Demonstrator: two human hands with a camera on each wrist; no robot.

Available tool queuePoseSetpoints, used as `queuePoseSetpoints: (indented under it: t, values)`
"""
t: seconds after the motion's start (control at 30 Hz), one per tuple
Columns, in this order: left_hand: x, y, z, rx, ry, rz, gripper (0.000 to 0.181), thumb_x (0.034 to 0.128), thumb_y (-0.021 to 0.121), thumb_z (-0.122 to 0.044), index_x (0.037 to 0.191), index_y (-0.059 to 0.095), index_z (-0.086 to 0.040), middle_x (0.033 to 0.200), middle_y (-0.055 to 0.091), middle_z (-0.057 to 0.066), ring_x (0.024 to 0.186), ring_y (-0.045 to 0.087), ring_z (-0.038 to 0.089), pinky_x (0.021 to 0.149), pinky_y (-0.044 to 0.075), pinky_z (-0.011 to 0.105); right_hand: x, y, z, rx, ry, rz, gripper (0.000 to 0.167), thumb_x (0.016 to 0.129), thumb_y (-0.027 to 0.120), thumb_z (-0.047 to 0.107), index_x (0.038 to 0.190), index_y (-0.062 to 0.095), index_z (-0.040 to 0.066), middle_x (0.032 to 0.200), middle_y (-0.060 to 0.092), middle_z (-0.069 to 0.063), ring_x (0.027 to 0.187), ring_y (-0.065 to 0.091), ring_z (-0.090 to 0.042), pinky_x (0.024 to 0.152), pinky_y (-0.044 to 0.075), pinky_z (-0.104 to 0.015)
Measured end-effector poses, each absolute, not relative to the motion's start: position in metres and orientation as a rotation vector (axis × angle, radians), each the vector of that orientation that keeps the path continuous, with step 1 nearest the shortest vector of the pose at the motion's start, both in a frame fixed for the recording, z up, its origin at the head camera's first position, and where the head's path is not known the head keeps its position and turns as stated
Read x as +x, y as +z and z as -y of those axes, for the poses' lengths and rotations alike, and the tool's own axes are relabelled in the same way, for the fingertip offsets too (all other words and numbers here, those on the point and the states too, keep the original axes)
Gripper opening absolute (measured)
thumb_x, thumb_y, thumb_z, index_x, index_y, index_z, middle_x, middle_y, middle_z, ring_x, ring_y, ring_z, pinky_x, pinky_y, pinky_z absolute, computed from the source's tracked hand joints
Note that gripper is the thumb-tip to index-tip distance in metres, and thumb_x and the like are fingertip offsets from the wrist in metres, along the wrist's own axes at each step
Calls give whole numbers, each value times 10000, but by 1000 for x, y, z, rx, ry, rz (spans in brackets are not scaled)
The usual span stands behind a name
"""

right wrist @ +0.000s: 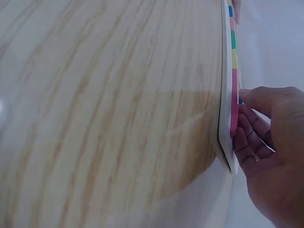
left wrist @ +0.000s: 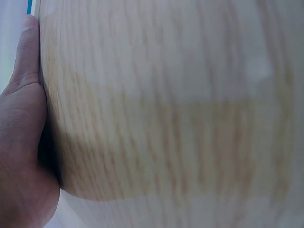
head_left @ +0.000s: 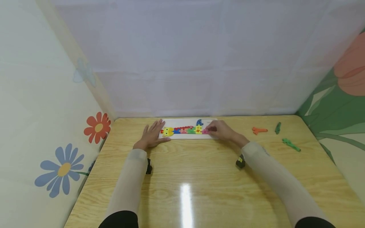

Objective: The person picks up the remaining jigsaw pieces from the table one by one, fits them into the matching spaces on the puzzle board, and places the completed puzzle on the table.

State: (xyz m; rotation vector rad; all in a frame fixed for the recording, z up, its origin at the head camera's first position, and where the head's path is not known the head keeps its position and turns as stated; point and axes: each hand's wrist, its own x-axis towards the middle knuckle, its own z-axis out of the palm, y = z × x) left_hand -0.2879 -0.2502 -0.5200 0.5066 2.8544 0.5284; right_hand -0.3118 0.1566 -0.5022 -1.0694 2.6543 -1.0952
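A white puzzle board (head_left: 185,136) lies at the table's far edge, bearing a row of coloured giraffe pieces. The yellow giraffe head (head_left: 168,131) is at its left end, and a blue piece (head_left: 198,122) stands above the yellow body piece (head_left: 198,129). My left hand (head_left: 152,134) rests flat with spread fingers on the board's left end, its thumb along the near edge. With curled fingers and thumb my right hand (head_left: 221,130) pinches a pink puzzle piece (right wrist: 234,102) at the row's right end. The fingers partly cover that piece.
On the right of the wooden table (head_left: 188,167) lie an orange piece (head_left: 259,130), a dark green piece (head_left: 278,128) and a bright green piece (head_left: 291,144), apart from the board. A white cloth wall (head_left: 182,79) rises just behind the board.
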Motion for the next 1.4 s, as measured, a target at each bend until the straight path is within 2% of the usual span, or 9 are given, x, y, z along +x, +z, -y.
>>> queuePoseSetpoints:
  t: [0.27,0.47,0.77,1.03,1.2,1.4]
  values:
    - [-284,-511,249,514,561,-2850,1077,971,598,-709,1716,110,-101,1789,4,124,1646,-12,365,1250,-128,658,-314,-500,-165,-1013,-1059,-2698,262,951,763,45,1203,760,-26,1099,756,-139,979,699,-264,897,597,-432]
    - [-289,-521,253,511,520,-2857,1134,931,524,-822,1721,93,-132,1791,-3,106,1648,-7,357,1253,-122,660,-310,-498,-173,-963,-1067,-2693,327,946,780,76,1250,729,-33,1103,750,-141,980,700,-265,897,595,-447]
    - [-292,-527,255,509,530,-2869,1187,882,493,-893,1724,102,-152,1793,16,93,1650,4,344,1256,-107,658,-304,-498,-180,-1005,-1092,-2698,321,951,790,96,1233,730,-47,1056,742,-134,975,703,-283,896,601,-474]
    - [-289,-522,252,508,542,-2848,1086,958,582,-743,1724,88,-152,1793,-13,83,1651,-24,335,1256,-133,643,-300,-498,-191,-1044,-1098,-2720,313,910,820,66,1181,742,-69,1026,748,-156,952,710,-315,879,605,-502]
    - [-289,-520,251,512,548,-2838,1079,964,585,-734,1725,81,-157,1793,-28,79,1650,-22,337,1258,-135,633,-295,-496,-198,-987,-1070,-2734,321,921,817,100,1205,746,-31,1089,749,-145,1008,701,-307,914,590,-511]
    - [-282,-513,247,506,523,-2850,1045,992,594,-682,1720,96,-122,1789,-2,124,1648,-15,356,1259,-116,646,-291,-498,-208,-997,-1094,-2733,318,904,821,59,1195,745,-44,1085,750,-160,1002,703,-324,906,596,-518]
